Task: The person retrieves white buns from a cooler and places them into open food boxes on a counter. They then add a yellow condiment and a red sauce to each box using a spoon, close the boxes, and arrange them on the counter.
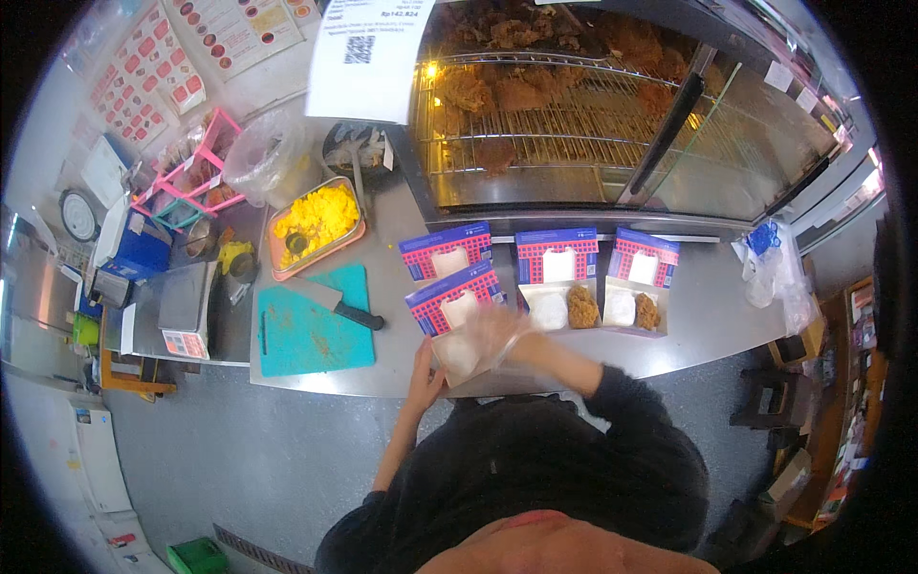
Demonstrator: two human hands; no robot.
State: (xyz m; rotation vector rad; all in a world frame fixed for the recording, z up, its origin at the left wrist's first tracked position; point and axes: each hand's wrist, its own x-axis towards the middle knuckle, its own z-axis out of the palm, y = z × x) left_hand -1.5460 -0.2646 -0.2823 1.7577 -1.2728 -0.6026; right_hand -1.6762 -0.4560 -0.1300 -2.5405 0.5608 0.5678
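Past black-clad torso [502, 469], tending unfinished-looking purple-and-pink cardboard box [452, 298] with half-curled left hand [427, 373] and blurred plastic-gloved right hand [499, 332], grips unclear, beside two filled boxes [557, 243].

So the only print I can really make out is on the white slip [368, 86] up top: dark lines plus a square code [359, 50]. Lettering on the wall posters [143, 81] and purple-and-pink boxes [557, 243] is too tiny, sorry.

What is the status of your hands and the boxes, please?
Left hand at side of front-left box; gloved right hand over it. Middle box and right box hold fried chicken. Knife aside, on cutting board.
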